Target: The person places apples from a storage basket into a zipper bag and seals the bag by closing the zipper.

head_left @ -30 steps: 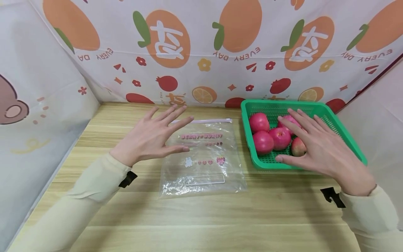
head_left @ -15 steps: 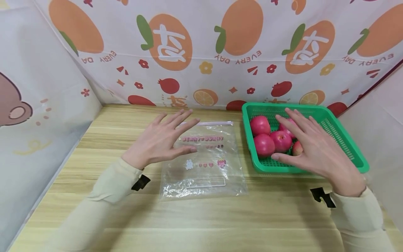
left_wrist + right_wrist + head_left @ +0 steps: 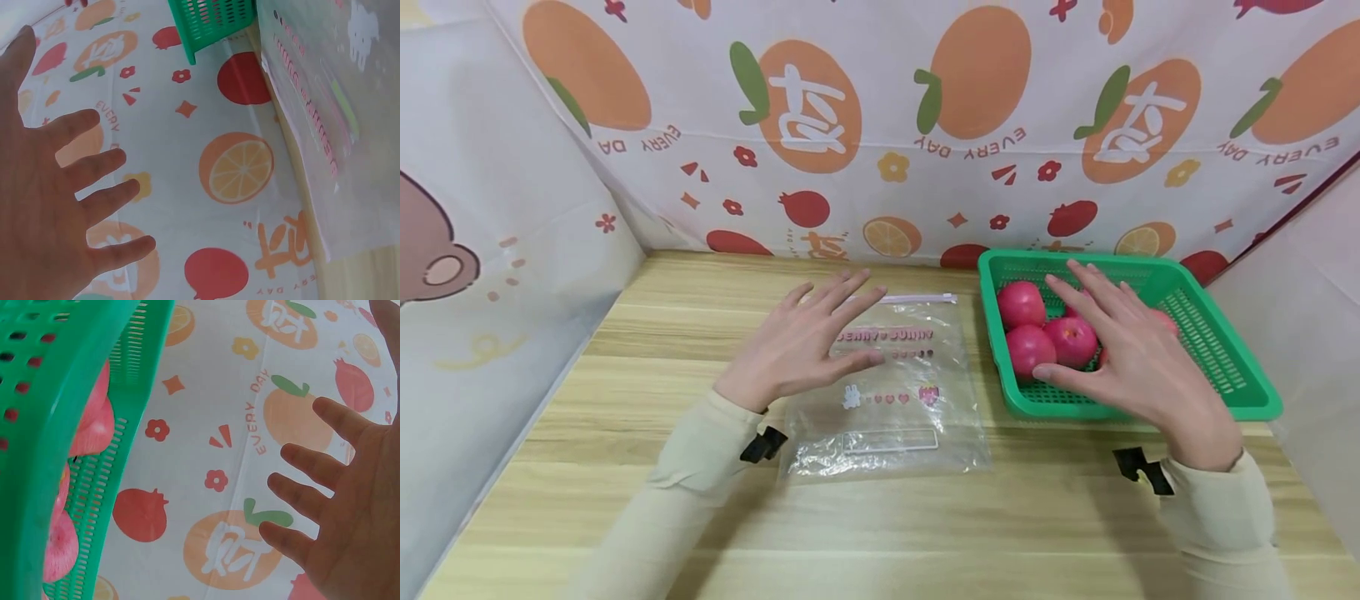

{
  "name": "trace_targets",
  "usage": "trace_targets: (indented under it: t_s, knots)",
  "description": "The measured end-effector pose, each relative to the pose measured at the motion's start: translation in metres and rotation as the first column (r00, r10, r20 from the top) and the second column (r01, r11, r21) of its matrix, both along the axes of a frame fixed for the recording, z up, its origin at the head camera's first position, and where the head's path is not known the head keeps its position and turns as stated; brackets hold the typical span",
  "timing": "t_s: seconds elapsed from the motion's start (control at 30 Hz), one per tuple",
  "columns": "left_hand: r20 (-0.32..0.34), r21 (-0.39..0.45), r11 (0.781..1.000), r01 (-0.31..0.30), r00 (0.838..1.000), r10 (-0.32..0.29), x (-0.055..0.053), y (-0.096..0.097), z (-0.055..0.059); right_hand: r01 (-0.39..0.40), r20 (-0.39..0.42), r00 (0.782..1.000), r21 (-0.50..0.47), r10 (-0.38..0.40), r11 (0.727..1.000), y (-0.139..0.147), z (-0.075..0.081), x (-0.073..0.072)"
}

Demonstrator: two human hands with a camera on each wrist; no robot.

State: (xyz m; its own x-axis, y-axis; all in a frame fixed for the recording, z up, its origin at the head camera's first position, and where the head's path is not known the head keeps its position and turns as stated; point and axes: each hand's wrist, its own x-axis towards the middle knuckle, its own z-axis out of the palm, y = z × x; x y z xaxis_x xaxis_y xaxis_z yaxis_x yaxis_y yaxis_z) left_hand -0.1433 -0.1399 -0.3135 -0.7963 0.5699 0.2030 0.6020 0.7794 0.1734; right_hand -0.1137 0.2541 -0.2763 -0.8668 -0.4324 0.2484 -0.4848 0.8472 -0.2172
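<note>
My left hand (image 3: 808,346) hovers with spread fingers over the left part of a clear zip bag (image 3: 895,417), holding nothing. The bag lies flat on the table, its lilac slider strip along the far edge and pink lettering below it. My right hand (image 3: 1138,367), fingers also spread, is held above a green plastic basket (image 3: 1240,412) and grips nothing. Several red apples (image 3: 1030,350) sit in the basket, mostly at its left side; the hand hides some of them. In the right wrist view the hand (image 3: 350,487) is clear of the basket wall (image 3: 69,394).
The wooden table (image 3: 880,533) meets a fruit-printed cloth (image 3: 850,192) along its back edge. Pale cloth (image 3: 497,192) also hangs at the left, and another at the right, close to the basket.
My left hand has shifted right over the bag, and my right hand has drifted left over the basket. The head view has tilted slightly up. Bag and basket stay put.
</note>
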Motion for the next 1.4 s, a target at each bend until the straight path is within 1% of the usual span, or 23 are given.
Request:
trace_targets:
  t_s: [0.1, 0.2, 0.33, 0.47, 0.63, 0.77, 0.9, 1.07, 1.13, 1.3, 1.4]
  knots:
    - [0.018, 0.001, 1.0, -0.004, 1.0, 0.004, 0.001, 0.003, -0.005, -0.004, 0.008, 1.0, -0.025, 0.004, 1.0, -0.003, -0.004, -0.002]
    - [0.028, 0.003, 1.0, -0.004, 1.0, 0.004, 0.002, 0.004, -0.01, -0.009, 0.008, 1.0, -0.018, 0.009, 1.0, -0.006, -0.01, -0.004]
    - [0.026, -0.004, 1.0, 0.008, 1.0, -0.008, 0.003, 0.007, -0.015, -0.027, 0.02, 0.999, 0.037, 0.026, 0.999, -0.011, -0.023, -0.007]
    - [0.03, -0.021, 0.999, 0.027, 0.999, -0.026, 0.003, 0.009, -0.019, -0.045, 0.057, 0.998, 0.097, 0.04, 0.994, -0.014, -0.04, -0.008]
    - [0.042, -0.055, 0.998, 0.04, 0.998, -0.038, 0.003, 0.013, -0.026, -0.045, 0.093, 0.995, 0.114, 0.035, 0.992, -0.016, -0.055, -0.009]
    - [0.057, -0.105, 0.993, 0.053, 0.997, -0.047, 0.003, 0.017, -0.036, -0.044, 0.094, 0.995, 0.116, 0.033, 0.992, -0.015, -0.061, -0.01]
    - [0.095, -0.159, 0.985, 0.066, 0.994, -0.052, 0.006, 0.021, -0.049, -0.045, 0.095, 0.995, 0.119, 0.034, 0.992, -0.015, -0.064, -0.012]
    - [0.108, -0.227, 0.966, 0.12, 0.989, -0.098, 0.012, 0.025, -0.066, -0.041, 0.12, 0.992, 0.096, 0.03, 0.994, -0.013, -0.068, -0.011]
    - [0.125, -0.247, 0.959, 0.14, 0.986, -0.111, 0.016, 0.026, -0.071, -0.043, 0.124, 0.992, 0.082, 0.032, 0.996, -0.013, -0.07, -0.012]
    - [0.173, -0.259, 0.951, 0.171, 0.976, -0.128, 0.022, 0.026, -0.076, -0.042, 0.121, 0.992, 0.05, 0.035, 0.998, -0.013, -0.072, -0.012]
    - [0.179, -0.252, 0.949, 0.191, 0.973, -0.148, 0.024, 0.027, -0.078, -0.038, 0.12, 0.992, 0.032, 0.034, 0.999, -0.013, -0.074, -0.012]
